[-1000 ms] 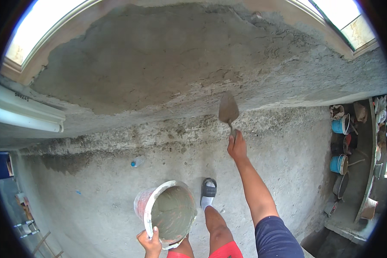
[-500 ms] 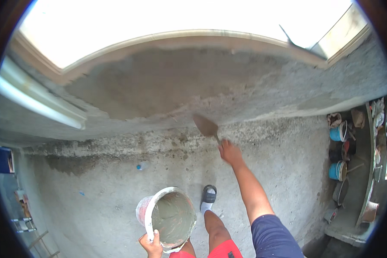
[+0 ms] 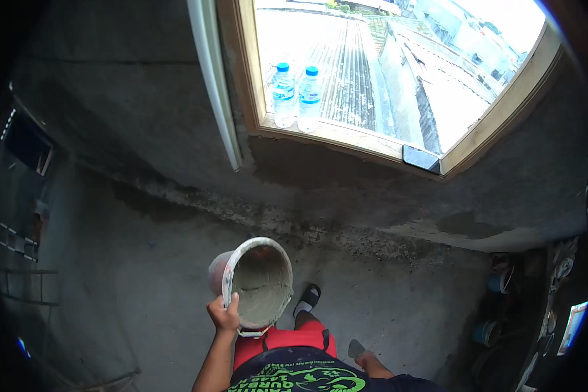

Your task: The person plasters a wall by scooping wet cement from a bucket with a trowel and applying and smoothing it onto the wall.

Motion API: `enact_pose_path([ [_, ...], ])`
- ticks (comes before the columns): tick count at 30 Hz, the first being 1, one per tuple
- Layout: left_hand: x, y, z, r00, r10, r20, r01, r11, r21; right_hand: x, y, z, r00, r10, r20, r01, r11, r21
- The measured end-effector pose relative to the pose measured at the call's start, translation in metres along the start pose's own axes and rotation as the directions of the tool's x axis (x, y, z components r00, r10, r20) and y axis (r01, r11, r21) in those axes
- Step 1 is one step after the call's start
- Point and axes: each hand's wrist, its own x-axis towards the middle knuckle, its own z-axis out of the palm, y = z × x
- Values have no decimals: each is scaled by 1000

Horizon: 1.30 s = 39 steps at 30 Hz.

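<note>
My left hand [image 3: 223,313] grips the rim of a whitish bucket [image 3: 220,271], thumb over the edge. The bucket is tilted, and grey wet mortar [image 3: 262,306] shows inside. Low on my right side, my right hand [image 3: 370,363] is closed on a trowel, pulled in close to my body. Only a small part of the trowel [image 3: 355,348] shows, and its handle is hidden in the hand. Ahead of me, a darker, damp-looking patch of plaster [image 3: 307,163] covers the wall under the window.
Two water bottles [image 3: 283,96] and a phone [image 3: 421,159] rest on the wooden window sill [image 3: 353,147]. A white pipe [image 3: 214,85] runs down the wall. Buckets [image 3: 487,332] stand at the right, and a ladder-like frame [image 3: 29,287] is at the left.
My right hand has drawn the trowel back from the wall to my right side. The view has swung up and turned, bringing the bottles into sight. My left hand still holds the bucket.
</note>
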Motion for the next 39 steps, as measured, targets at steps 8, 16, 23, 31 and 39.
enact_pose_path([
  [8, 14, 38, -15, 990, 88, -111, -103, 985, -139, -79, -77, -180, 802, -571, -178, 306, 137, 942],
  [16, 18, 36, -44, 996, 85, -38, -93, 953, -288, -194, -159, -188, 237, -889, -392, -176, -436, 882],
  [23, 27, 33, -54, 982, 186, 28, -168, 936, -308, -211, -185, -182, 240, -935, -262, -48, -281, 959],
  [31, 36, 15, -52, 990, 141, 2, -136, 958, -251, -200, -204, -195, 419, -891, -175, 120, -137, 983],
  [39, 40, -6, -24, 999, 12, -43, -16, 996, -90, -133, -240, -190, 690, -561, -458, 460, -148, 875],
])
